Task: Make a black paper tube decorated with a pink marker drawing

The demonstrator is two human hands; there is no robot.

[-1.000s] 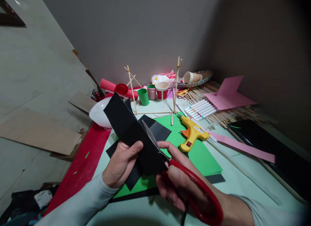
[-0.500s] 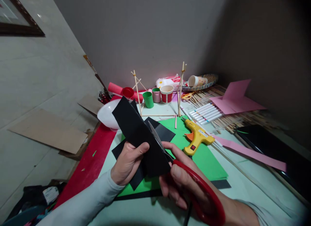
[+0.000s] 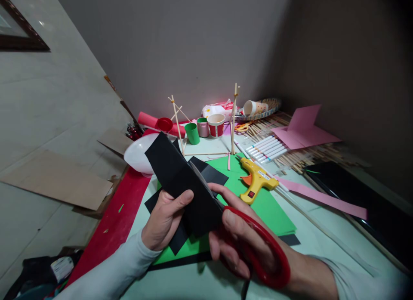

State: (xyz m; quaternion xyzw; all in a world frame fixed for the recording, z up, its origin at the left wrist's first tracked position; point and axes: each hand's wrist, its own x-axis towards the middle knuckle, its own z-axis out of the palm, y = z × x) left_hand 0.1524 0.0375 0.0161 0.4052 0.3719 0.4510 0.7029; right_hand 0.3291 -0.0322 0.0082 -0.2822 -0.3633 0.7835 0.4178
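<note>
My left hand (image 3: pixel 167 218) grips a folded piece of black paper (image 3: pixel 183 179), its thumb pressed on the near face. Through the red handles of the scissors (image 3: pixel 274 252) run the fingers of my right hand (image 3: pixel 245 231). The scissor blades lie along the right edge of the black paper, partly hidden behind it. Beneath both hands, more black paper pieces (image 3: pixel 211 171) rest on green sheets (image 3: pixel 271 218). Just beyond my right hand lies a yellow glue gun (image 3: pixel 258 179).
A wooden stick frame (image 3: pixel 234 119) stands behind, near a green cup (image 3: pixel 192 133) and a red-and-white paper cup (image 3: pixel 216 126). A white bowl (image 3: pixel 139 156) sits at left. Right are markers (image 3: pixel 267 149), folded pink paper (image 3: pixel 303 128) and a black glossy panel (image 3: pixel 355 201).
The scissors have closed further along the paper's edge, and less of the blade shows. The whole scene has shifted slightly left in view. My left hand keeps its grip.
</note>
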